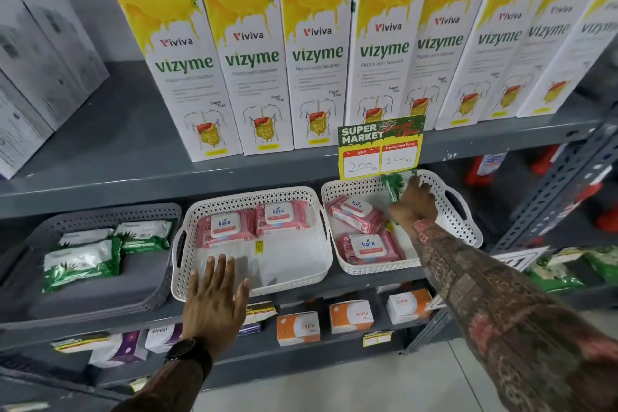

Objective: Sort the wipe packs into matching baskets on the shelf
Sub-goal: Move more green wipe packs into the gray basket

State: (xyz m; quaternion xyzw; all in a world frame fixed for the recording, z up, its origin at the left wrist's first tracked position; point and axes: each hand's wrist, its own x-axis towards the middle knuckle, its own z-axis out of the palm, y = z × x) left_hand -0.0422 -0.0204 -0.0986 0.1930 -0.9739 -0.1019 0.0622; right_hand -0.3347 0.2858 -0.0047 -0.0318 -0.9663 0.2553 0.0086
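Observation:
Three baskets stand on the middle shelf. The grey basket (160, 211) on the left holds three green-and-white wipe packs (82, 261). The middle white basket (314, 211) holds two pink Kara packs (224, 226) at its back. The right white basket (468, 227) holds two more pink Kara packs (368, 246) and a green wipe pack (396, 186) at its back. My right hand (414, 204) reaches into the right basket and is closed on that green pack. My left hand (217, 298) rests flat, fingers spread, on the front rim of the middle basket.
A yellow price card (378, 157) hangs from the upper shelf edge just above the right basket. Tall Vizyme cartons (250, 77) line the upper shelf. Small orange-and-white boxes (297, 328) sit on the lower shelf. A grey slotted upright (551, 194) stands to the right.

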